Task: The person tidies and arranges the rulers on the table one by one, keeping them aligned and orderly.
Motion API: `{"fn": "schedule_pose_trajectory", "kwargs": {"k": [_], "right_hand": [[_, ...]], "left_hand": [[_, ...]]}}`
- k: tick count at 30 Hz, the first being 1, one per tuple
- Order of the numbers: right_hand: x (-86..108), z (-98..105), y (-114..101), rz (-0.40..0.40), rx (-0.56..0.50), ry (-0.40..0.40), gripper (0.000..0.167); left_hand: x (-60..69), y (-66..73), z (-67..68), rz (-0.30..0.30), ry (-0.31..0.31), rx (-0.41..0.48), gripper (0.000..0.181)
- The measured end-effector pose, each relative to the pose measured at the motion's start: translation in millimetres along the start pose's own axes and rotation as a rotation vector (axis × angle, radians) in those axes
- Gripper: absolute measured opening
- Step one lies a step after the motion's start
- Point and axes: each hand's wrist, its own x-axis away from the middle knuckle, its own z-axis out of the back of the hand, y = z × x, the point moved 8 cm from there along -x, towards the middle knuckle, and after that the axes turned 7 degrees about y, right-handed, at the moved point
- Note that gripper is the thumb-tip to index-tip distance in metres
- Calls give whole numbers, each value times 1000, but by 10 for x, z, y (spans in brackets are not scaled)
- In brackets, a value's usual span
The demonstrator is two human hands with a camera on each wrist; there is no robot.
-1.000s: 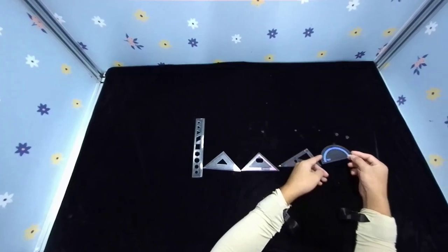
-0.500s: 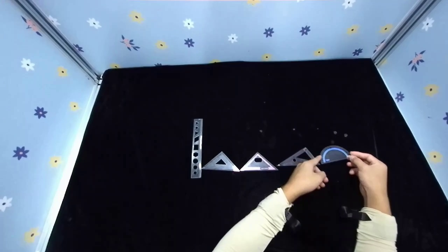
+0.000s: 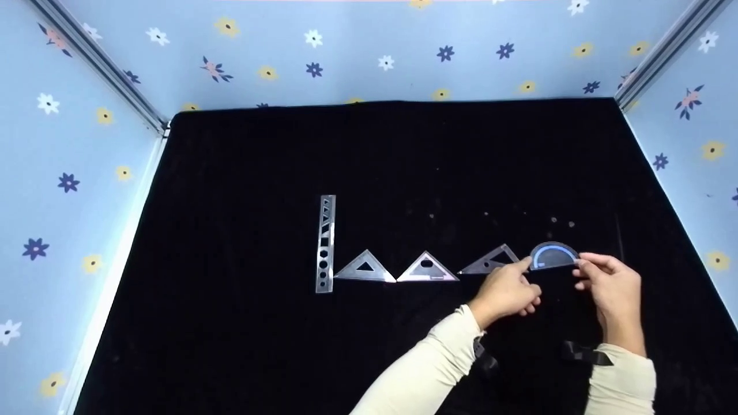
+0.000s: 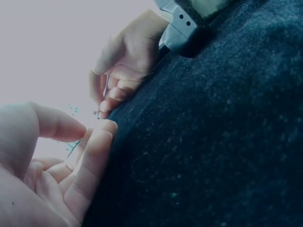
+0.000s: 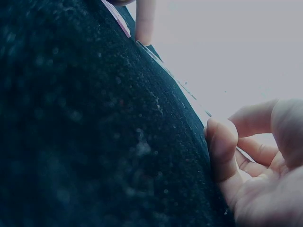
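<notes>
A clear protractor with a blue arc lies at the right end of a row, flat side toward the person. My right hand pinches its right corner between thumb and finger. At its left corner, an extended finger of my left hand touches down; in the right wrist view that finger stands straight on the end of the clear strip. Under and beside the left hand is a clear set square, partly covered. Two more set squares lie leftward, one plain and one pinkish.
A clear template ruler with cut-out shapes stands lengthwise at the row's left end. Black cloth covers the table, with small specks behind the protractor. Flower-patterned walls close the back and both sides.
The protractor's right side has come down slightly toward the person, with the right hand moving along, so its flat edge tilts less. The left hand stays at the left corner.
</notes>
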Motion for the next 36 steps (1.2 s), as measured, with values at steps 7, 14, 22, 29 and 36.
{"fn": "schedule_pose_trajectory", "kwargs": {"k": [7,14,22,29,36], "right_hand": [[-13,-4,-2,6,-1,-1,13],[-17,-10,11,-3,11,-1,15],[-9,5,18,-22,57,6,17],[2,16,29,-35,37,20,18],[0,13,40,-33,42,14,23]], "left_hand": [[-16,17,8,0,-5,-38,66],[-9,20,28,9,-2,-53,65],[2,13,31,8,10,-44,64],[4,3,7,-4,5,-42,62],[4,-9,5,-1,12,-28,62]]}}
